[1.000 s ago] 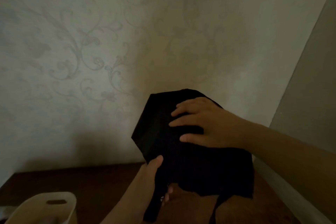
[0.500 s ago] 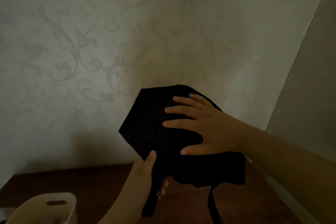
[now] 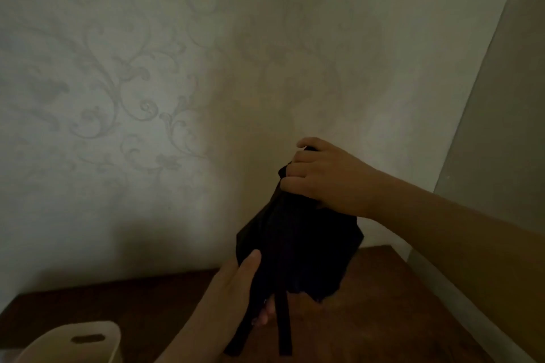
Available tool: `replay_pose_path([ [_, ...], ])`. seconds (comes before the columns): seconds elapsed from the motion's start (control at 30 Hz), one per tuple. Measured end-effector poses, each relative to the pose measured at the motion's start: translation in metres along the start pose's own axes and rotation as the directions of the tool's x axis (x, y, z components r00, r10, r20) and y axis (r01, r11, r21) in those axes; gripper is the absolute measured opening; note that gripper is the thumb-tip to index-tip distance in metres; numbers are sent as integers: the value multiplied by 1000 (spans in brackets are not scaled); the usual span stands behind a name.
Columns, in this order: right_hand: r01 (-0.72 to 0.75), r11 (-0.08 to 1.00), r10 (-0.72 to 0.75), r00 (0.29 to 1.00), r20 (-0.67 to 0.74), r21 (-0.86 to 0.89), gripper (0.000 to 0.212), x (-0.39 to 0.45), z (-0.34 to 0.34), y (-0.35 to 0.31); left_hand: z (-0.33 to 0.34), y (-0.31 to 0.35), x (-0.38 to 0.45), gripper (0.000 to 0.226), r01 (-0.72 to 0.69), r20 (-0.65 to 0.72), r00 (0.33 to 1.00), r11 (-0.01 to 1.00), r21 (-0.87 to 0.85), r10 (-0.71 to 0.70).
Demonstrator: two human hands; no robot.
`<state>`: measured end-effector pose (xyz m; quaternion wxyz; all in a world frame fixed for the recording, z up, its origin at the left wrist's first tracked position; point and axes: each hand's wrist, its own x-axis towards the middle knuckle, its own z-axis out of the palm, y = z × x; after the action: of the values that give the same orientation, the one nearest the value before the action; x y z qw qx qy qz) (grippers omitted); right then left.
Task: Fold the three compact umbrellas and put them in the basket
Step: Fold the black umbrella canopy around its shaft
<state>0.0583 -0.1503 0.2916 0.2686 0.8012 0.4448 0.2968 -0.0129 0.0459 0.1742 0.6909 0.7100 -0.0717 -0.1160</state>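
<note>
Dim room: scroll-patterned pale wallpaper (image 3: 124,103) behind a dark wooden table (image 3: 383,303).

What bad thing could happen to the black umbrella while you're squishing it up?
The strap dangles loose and may get rolled inside the cloth. The right hand pinches only the top of the umbrella, so the bunched folds might puff out. The basket sits far left, so dropping it in could miss.

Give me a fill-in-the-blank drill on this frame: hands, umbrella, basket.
1. The right hand grips the ____ end of the black fabric compact umbrella.
2. The left hand holds the umbrella's ____ end.
3. The cream plastic basket sits at the picture's lower ____ corner.
4. A black strap hangs ____ from the umbrella.

Missing words: top; bottom; left; down
</note>
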Motion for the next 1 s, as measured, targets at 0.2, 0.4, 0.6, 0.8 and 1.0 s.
replay_pose_path([
  [0.2, -35, 999, 32, 997, -64, -36, 28, 0, 1, 2, -13, 2, 0, 75, 147, -202, 976, 933, 328, -83],
  [0.4, -26, 999, 23, 998, -65, -43, 30, 6, 6, -5, 0, -3, 14, 64, 89, 186, 974, 973, 215, -130],
  [0.6, -26, 999, 23, 997, -80, -40, 30, 4, 8, -6, -1, -10, 18, 52, 144, 204, 968, 989, 31, -147],
  [0.8, -497, 822, 526, 849, -38, 277, 84, -13, 10, 1, 6, -9, 16, 26, 41, 40, 999, 992, -121, -37],
  [1.0, -746, -69, 815, 341, 469, 662, 56, -34, -2, -3, -2, -6, 18, 44, -79, -119, 991, 982, -172, 59],
])
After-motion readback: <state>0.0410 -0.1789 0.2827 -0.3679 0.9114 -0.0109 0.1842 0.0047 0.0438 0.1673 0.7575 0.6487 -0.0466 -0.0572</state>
